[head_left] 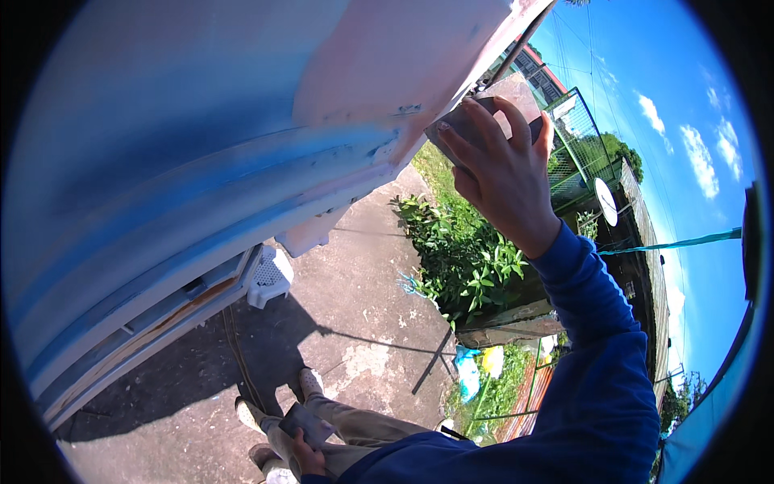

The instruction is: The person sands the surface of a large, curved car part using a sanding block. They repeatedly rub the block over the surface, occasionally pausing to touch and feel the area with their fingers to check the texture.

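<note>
Raised high, my right hand (504,165) presses a dark grey flat piece, which looks like sandpaper (461,129), against the edge of a large painted panel (201,105). Its fingers are bent and spread over the piece. Patchy blue, white and pinkish paint covers the panel, with small dark scuffs near my hand. Low down by my legs, my left hand (310,456) is closed round a dark grey rectangular piece (305,426), whose kind I cannot make out.
A white plastic stool (270,276) stands under the panel's lower edge on concrete ground (371,315). A cable (235,347) runs near my feet. Leafy bushes (463,258), a green mesh fence (580,137) and a teal strap (677,244) are on the right.
</note>
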`<control>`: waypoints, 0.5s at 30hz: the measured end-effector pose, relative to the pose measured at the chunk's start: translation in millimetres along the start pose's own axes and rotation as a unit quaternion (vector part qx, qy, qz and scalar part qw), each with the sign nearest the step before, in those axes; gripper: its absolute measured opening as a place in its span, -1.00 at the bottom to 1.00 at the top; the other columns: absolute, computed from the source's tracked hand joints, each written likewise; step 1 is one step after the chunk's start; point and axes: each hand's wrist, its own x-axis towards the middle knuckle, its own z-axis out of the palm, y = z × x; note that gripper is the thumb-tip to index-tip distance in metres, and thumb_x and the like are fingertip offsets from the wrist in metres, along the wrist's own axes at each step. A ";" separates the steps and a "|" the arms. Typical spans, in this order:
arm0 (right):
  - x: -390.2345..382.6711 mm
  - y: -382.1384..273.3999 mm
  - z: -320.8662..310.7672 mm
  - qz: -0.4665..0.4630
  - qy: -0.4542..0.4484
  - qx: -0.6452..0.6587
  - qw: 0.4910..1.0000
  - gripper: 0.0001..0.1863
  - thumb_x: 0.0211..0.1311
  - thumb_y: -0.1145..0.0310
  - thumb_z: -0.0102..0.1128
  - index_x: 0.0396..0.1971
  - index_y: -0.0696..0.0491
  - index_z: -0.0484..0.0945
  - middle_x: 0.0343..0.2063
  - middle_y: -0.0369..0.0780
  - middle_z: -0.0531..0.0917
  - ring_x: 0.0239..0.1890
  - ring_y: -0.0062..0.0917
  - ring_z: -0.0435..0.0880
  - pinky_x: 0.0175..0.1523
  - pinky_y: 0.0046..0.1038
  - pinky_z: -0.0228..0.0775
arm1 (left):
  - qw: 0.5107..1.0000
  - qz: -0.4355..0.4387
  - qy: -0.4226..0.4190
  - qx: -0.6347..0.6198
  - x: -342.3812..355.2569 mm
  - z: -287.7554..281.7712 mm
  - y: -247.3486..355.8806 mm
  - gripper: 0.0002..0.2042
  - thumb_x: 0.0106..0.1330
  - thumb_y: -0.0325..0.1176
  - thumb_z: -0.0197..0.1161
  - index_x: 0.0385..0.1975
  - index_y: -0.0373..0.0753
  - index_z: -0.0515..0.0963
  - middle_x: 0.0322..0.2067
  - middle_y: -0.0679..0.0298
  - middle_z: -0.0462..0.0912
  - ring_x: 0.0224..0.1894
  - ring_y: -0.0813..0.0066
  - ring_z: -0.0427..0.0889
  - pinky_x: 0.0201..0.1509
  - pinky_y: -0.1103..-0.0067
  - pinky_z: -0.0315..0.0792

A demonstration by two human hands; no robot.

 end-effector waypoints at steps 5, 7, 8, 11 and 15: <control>-1.5 2.2 0.8 0.011 -0.029 -0.053 0.998 -0.44 -0.03 0.26 0.45 0.07 -0.30 0.56 0.13 -0.34 0.44 0.29 -0.32 0.29 0.24 0.35 0.06 | 0.999 -0.037 0.011 0.011 -5.0 -0.3 14.7 -0.56 0.43 -0.21 0.20 0.21 -0.29 0.39 0.10 0.16 0.58 0.11 0.26 0.59 0.23 0.39 0.44; 1.9 -0.4 -0.3 0.005 -0.014 -0.056 0.998 -0.45 -0.02 0.26 0.45 0.06 -0.30 0.57 0.13 -0.35 0.44 0.29 -0.34 0.29 0.25 0.35 0.06 | 0.999 -0.047 0.007 0.013 -4.6 -0.9 14.6 -0.54 0.42 -0.22 0.20 0.25 -0.25 0.38 0.13 0.18 0.57 0.16 0.27 0.56 0.27 0.38 0.40; 4.4 -2.0 -0.9 0.002 -0.005 -0.057 0.998 -0.46 -0.02 0.26 0.45 0.06 -0.30 0.57 0.13 -0.35 0.44 0.29 -0.34 0.29 0.25 0.35 0.05 | 0.999 -0.050 0.009 0.015 -3.4 -0.7 14.9 -0.54 0.42 -0.21 0.20 0.24 -0.26 0.38 0.13 0.18 0.57 0.16 0.27 0.56 0.27 0.38 0.40; 7.8 -3.0 -3.2 0.007 -0.005 -0.047 0.999 -0.47 -0.01 0.26 0.44 0.05 -0.31 0.58 0.13 -0.37 0.44 0.30 -0.36 0.29 0.23 0.36 0.07 | 0.999 -0.046 -0.003 0.009 2.7 -6.5 8.5 -0.54 0.42 -0.20 0.22 0.23 -0.27 0.40 0.12 0.16 0.57 0.15 0.27 0.57 0.26 0.38 0.41; 6.7 -2.4 8.7 0.008 -0.020 -0.069 0.997 -0.46 -0.01 0.25 0.46 0.06 -0.32 0.58 0.14 -0.35 0.44 0.29 -0.34 0.30 0.20 0.38 0.09 | 1.000 -0.024 0.004 0.009 7.3 -9.8 1.8 -0.54 0.41 -0.19 0.23 0.17 -0.35 0.40 0.07 0.09 0.58 0.11 0.21 0.60 0.21 0.34 0.47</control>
